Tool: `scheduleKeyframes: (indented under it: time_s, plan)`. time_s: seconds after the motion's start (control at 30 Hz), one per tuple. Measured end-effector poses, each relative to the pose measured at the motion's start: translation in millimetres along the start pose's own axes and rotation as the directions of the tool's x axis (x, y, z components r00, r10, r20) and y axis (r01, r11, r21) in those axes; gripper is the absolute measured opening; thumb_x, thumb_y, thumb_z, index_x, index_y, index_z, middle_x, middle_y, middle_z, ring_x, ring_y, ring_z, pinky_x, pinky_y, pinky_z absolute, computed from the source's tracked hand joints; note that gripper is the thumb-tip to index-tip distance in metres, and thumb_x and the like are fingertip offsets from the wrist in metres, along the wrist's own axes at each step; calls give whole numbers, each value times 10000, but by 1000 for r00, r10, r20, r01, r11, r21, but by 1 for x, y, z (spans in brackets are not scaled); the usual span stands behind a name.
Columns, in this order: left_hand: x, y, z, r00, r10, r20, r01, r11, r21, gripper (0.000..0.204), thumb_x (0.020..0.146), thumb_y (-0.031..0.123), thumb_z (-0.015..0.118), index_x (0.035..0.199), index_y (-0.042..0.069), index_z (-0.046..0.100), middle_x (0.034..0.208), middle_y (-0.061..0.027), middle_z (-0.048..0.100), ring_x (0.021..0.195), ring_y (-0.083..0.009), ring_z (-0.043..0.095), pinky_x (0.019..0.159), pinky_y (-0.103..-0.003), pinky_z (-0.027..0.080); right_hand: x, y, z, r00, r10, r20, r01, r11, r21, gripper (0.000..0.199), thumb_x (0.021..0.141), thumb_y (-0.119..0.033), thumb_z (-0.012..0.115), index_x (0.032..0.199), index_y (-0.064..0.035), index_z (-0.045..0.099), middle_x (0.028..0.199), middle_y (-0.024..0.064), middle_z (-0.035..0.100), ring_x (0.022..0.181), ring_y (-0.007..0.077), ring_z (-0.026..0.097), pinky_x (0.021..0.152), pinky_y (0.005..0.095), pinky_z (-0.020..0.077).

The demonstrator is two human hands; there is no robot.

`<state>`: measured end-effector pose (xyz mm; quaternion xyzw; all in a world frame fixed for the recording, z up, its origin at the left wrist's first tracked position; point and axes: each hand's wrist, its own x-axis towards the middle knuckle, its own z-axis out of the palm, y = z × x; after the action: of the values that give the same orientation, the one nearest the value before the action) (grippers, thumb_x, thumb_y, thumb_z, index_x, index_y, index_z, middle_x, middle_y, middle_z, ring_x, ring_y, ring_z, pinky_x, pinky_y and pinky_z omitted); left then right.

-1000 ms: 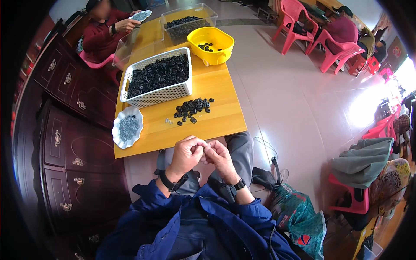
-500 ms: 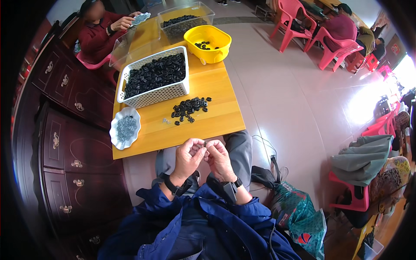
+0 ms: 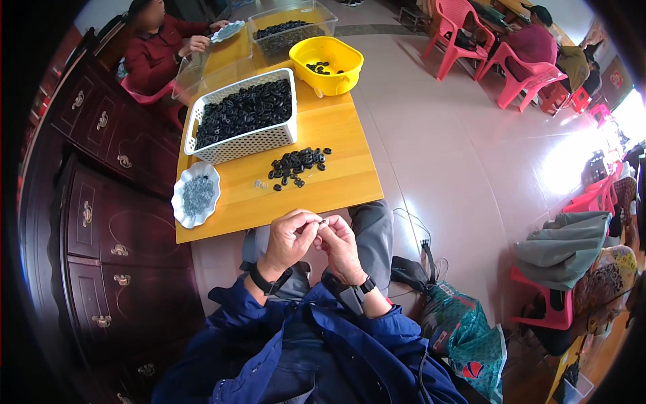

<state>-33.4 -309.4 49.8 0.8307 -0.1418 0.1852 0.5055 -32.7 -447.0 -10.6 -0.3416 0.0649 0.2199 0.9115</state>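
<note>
Over my lap, just off the table's near edge, my left hand (image 3: 289, 239) and my right hand (image 3: 340, 248) meet fingertip to fingertip. Both pinch one small black oval piece (image 3: 322, 222), mostly covered by the fingers. Beyond them on the wooden table (image 3: 242, 202) lies a loose pile of similar black oval pieces (image 3: 299, 163). A few tiny clear bits (image 3: 261, 184) rest left of that pile. At the table's left corner stands a white wavy-edged dish (image 3: 179, 202) holding small clear pieces (image 3: 198, 195).
A white perforated basket (image 3: 249, 145) full of black pieces stands behind the pile. Past it are a yellow tub (image 3: 340, 84) and a clear plastic bin (image 3: 323, 30). Another person (image 3: 155, 57) sits at far left. Dark drawers (image 3: 128, 229) flank the table; a green bag (image 3: 464, 330) lies right.
My left hand has shifted slightly left and up, its grip near the piece changing a little. The person across has lowered the wavy dish and moved one hand away from it.
</note>
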Motion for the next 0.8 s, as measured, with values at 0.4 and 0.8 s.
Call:
scheduleKeyframes:
  time_s: [0.4, 0.8]
  plan:
    - [0, 7, -3, 995, -14, 96, 8, 998, 63, 95, 861, -47, 680, 935, 4, 713, 859, -105, 703, 740, -226, 694, 644, -299, 531, 2, -7, -5, 993, -81, 86, 102, 957, -271, 42, 1001, -68, 552, 1039, -50, 554, 800, -5, 606, 729, 80, 592, 672, 221, 490]
    - [-11, -15, 6, 994, 25, 105, -50, 967, 249, 93, 802, -15, 717, 869, 46, 696, 813, -107, 681, 737, -276, 676, 639, -347, 536, 5, -11, -13, 991, 124, 41, -111, 967, -227, 201, 925, 45, 411, 1071, -17, 534, 902, 66, 612, 768, 137, 609, 728, 260, 520]
